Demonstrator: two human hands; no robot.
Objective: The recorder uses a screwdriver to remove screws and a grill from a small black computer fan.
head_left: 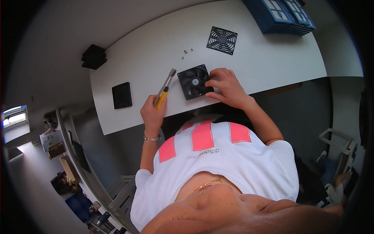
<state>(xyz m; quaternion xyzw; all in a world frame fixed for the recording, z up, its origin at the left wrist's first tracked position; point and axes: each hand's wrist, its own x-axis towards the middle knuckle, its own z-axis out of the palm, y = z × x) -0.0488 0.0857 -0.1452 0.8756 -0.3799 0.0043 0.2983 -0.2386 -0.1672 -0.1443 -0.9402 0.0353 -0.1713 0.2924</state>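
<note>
A black square cooling fan [195, 82] lies flat on the white table in front of me. My right hand [229, 87] grips its right edge, thumb at the near corner and fingers along the side. In my closed left hand [152, 115], to the left of the fan, are a yellow-handled screwdriver [163, 97] and a slim grey brush [172, 73], both pointing away from me. Beyond the fan lie several small screws [186, 52]. Farther off to the right is a black round-patterned fan guard [222, 40].
On the left of the white table [156, 50] lies a flat black square piece [122, 95]. Black parts [94, 57] are piled at its far left corner. A stack of blue trays or boxes [278, 17] occupies the far right. A metal-framed cart or chair [339, 140] stands at the right.
</note>
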